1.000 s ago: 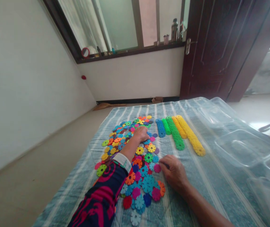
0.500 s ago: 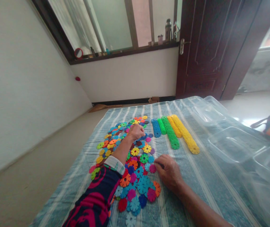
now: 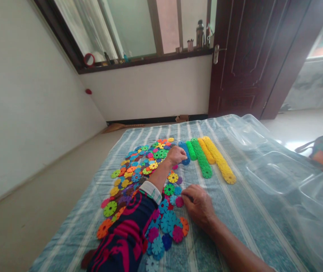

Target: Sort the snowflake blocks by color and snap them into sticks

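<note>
A spread of colourful flower-shaped plastic discs (image 3: 169,221) covers the left and middle of the cloth. My left hand (image 3: 177,155) reaches over it, fingers pinched at the blue row of overlapping discs (image 3: 184,150), partly covering that row. What the fingertips hold is hidden. Nearer to me, my right hand (image 3: 199,206) rests at the pile's right edge, thumb and fingers closed beside a magenta disc (image 3: 179,201). Whether anything is in this pinch does not show. Right of the blue row lie a short bright green row (image 3: 191,150), a longer green row (image 3: 201,160) and two yellow rows (image 3: 220,161).
Clear plastic containers (image 3: 280,173) stand along the right side of the striped blue cloth (image 3: 235,223). Behind the far edge are a white wall and a dark door (image 3: 243,60). A window ledge (image 3: 150,60) carries a flask and small items.
My left hand has moved right from above the pile to the blue row. The right hand stays almost in place, and the view has shifted slightly.
</note>
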The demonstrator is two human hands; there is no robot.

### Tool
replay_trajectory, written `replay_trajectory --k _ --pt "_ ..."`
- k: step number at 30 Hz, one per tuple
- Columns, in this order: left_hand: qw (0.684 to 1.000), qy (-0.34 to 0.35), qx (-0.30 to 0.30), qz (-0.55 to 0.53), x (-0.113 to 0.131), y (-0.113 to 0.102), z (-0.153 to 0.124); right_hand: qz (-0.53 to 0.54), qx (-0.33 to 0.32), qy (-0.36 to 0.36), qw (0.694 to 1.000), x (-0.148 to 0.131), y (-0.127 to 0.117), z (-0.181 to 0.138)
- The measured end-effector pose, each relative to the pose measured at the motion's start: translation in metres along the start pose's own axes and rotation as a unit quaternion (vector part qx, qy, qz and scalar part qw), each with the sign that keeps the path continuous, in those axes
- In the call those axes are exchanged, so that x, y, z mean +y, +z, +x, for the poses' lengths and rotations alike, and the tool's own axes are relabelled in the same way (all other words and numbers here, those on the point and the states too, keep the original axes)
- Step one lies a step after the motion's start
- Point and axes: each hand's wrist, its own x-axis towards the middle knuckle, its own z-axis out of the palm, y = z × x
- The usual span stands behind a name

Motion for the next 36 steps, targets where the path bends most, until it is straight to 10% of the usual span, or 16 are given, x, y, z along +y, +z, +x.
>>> replay_trajectory --k 21,36 --pt "0.967 -0.091 -0.042 0.234 -0.036 -0.05 -0.026 0.006 0.001 0.003 1.0 0.0 0.0 -0.001" --pt "0.988 -0.071 -0.008 0.135 -0.038 -0.055 -0.028 0.009 0.014 -0.003 1.0 0.001 0.002 0.001"
